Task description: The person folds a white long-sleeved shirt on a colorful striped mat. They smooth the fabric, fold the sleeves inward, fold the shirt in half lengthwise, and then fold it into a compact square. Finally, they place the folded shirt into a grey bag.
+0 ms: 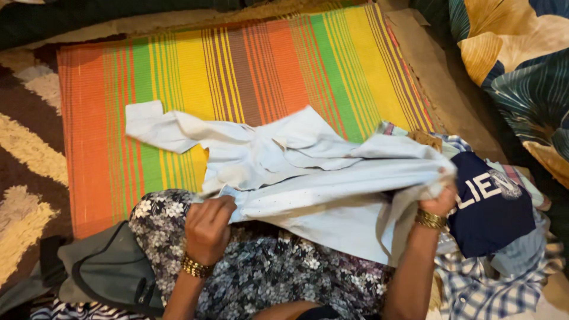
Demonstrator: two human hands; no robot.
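Note:
A white shirt (284, 172) lies spread over my lap and onto a striped mat (249, 65). My left hand (207, 228) grips the shirt's lower edge near my knee. My right hand (440, 198) clutches the shirt's other side, bunching the cloth above a pile of clothes. Both wrists carry gold bangles. One sleeve (157, 124) of the shirt stretches out to the left on the mat.
A pile of clothes sits at my right: a navy garment with white lettering (492, 207) over a blue checked shirt (480, 284). A grey bag (101, 272) lies at my left. A leaf-patterned cushion (521, 53) fills the upper right. A brown and cream rug (24, 148) borders the mat.

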